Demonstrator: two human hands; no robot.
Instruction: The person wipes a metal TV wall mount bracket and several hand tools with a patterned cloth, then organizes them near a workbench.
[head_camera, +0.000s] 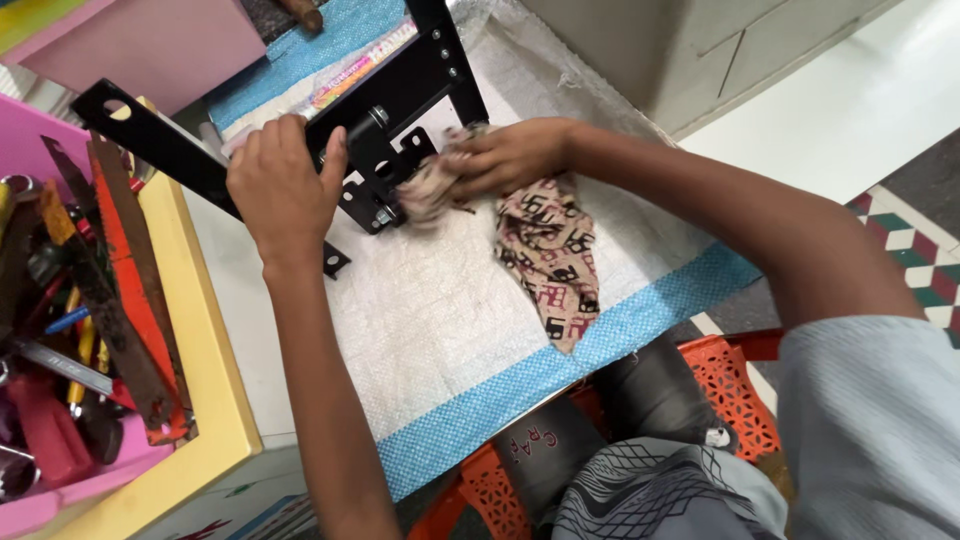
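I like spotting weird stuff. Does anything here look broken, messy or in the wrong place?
The saw blade in the tool box at the left looks rusty and worn, and the tools there lie jumbled. Otherwise nothing stands out: the left hand grips the black metal bracket while the right hand presses a patterned cloth against it.

I see bright, even daylight; the pale floor (850, 100) at upper right glares, shadows stay soft, and edges blur slightly.
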